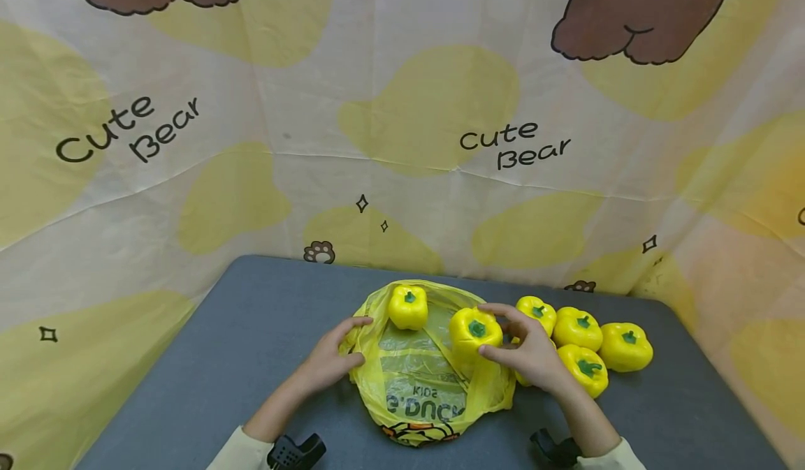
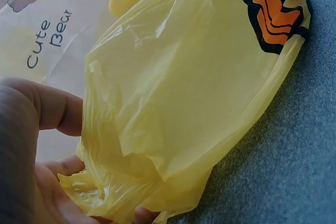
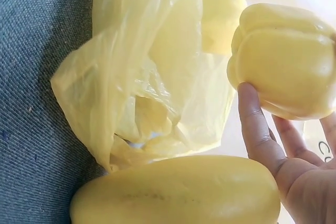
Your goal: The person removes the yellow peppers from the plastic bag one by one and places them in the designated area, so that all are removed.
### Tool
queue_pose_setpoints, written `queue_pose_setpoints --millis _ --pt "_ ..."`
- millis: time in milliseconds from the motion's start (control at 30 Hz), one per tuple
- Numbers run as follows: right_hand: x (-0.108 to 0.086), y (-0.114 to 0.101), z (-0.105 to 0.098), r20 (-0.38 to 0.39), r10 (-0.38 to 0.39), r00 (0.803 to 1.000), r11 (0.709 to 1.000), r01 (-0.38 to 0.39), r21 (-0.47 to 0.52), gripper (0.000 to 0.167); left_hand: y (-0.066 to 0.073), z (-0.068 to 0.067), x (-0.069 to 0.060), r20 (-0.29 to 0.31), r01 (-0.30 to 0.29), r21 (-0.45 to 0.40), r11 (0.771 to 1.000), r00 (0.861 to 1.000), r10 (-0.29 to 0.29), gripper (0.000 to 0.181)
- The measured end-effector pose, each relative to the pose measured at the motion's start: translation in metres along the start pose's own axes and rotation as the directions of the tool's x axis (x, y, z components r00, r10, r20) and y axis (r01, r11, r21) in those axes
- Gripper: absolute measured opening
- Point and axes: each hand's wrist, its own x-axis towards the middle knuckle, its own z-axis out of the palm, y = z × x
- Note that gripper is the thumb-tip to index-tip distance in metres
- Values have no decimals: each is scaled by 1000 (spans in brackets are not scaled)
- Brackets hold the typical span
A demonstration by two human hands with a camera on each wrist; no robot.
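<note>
A thin yellow plastic bag (image 1: 370,379) with printed lettering lies spread on the table with its mouth facing up. My left hand (image 1: 330,362) holds the bag's left rim; in the left wrist view the crumpled plastic (image 2: 105,182) runs between the fingers and thumb. With fingertips and thumb, my right hand (image 1: 533,353) grips a yellow bell pepper (image 1: 468,341) over the right part of the bag's mouth. The right wrist view shows that bell pepper (image 3: 289,61) raised beside the bag (image 3: 157,40). Another bell pepper (image 1: 407,309) sits at the far side inside the bag.
Several yellow bell peppers (image 1: 629,348) stand grouped right of the bag, partly behind my right hand. The table (image 1: 264,316) is dark blue-grey with rounded corners. A patterned cloth (image 1: 402,197) with bear drawings hangs behind it.
</note>
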Motion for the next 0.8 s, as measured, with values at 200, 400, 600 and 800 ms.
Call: queue_pose_setpoints --millis 200,400,600,800 --pt "0 -3 -4 -10 -4 1000 1000 4 8 57 -2 1 0 -4 10 -3 1000 1000 -10 61" --pt "-2 -6 -9 -25 12 1000 1000 -11 21 57 0 -1 0 5 -9 -10 1000 1000 9 61" --pt "-6 -10 -16 -51 34 998 999 -34 12 57 -1 0 0 0 0 -3 1000 1000 0 61" --pt "-11 -14 -24 -87 23 996 1000 -24 -8 57 0 0 1 0 -8 -7 1000 1000 8 60"
